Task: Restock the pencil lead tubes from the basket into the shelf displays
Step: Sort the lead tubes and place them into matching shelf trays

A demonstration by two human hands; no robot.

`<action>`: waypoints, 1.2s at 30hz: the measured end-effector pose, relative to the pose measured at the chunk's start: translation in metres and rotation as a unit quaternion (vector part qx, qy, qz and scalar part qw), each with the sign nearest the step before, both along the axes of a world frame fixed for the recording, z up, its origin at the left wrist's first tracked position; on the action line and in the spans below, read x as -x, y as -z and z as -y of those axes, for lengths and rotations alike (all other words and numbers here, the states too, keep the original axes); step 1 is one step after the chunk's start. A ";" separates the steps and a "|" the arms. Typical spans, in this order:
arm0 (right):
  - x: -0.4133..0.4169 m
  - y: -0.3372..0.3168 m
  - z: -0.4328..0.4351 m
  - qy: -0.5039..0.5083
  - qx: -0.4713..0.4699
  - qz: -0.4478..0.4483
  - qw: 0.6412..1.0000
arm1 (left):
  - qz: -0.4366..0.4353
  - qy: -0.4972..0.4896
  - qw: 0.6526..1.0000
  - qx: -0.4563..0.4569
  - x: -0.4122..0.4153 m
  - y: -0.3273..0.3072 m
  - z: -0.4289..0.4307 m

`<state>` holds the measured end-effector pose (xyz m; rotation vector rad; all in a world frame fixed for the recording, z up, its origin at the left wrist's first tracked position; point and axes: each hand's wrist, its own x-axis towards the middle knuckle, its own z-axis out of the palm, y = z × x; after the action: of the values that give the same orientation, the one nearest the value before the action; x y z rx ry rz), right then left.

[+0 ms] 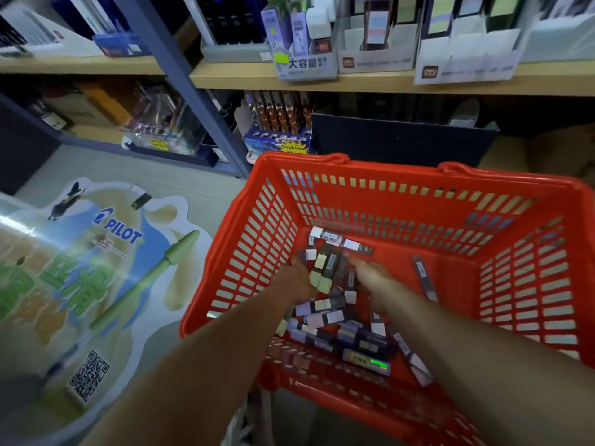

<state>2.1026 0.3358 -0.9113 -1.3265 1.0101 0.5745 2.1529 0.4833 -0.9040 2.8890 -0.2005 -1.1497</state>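
Both my hands reach down into a red plastic basket (402,201). Several pencil lead tubes (335,320) lie loose on its floor, dark with pale labels. My left hand (297,280) grips a bunch of tubes (323,268) that stand up between the two hands. My right hand (370,278) holds the same bunch from the other side, fingers curled against it. One tube (425,278) lies apart to the right. On the wooden shelf (386,82) above stand cardboard shelf displays (463,49) with tall packs in their slots.
A grey shelf post (190,91) slants down left of the basket. A large Pilot cardboard sign (96,268) lies on the floor at the left. A blue box of brown pens (280,136) and a dark bin (402,140) sit on the lower level behind the basket.
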 end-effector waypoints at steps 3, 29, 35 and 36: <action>-0.004 0.000 -0.005 0.015 -0.001 0.015 1.000 | 0.043 -0.021 0.999 0.010 -0.004 0.006 -0.002; -0.032 0.021 -0.010 -0.033 -0.055 0.119 0.991 | -0.129 -0.175 0.935 0.280 -0.028 0.026 0.016; -0.029 0.003 0.017 -0.017 -0.155 0.126 0.980 | -0.219 -0.158 0.902 0.336 -0.041 -0.027 0.015; -0.028 -0.003 0.019 -0.018 -0.164 0.131 0.978 | -0.231 -0.155 0.899 0.339 -0.045 -0.038 0.015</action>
<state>2.1306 0.3164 -0.9085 -1.0940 0.6455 0.5497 2.1975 0.4683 -0.8661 1.9098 -0.0910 -1.3211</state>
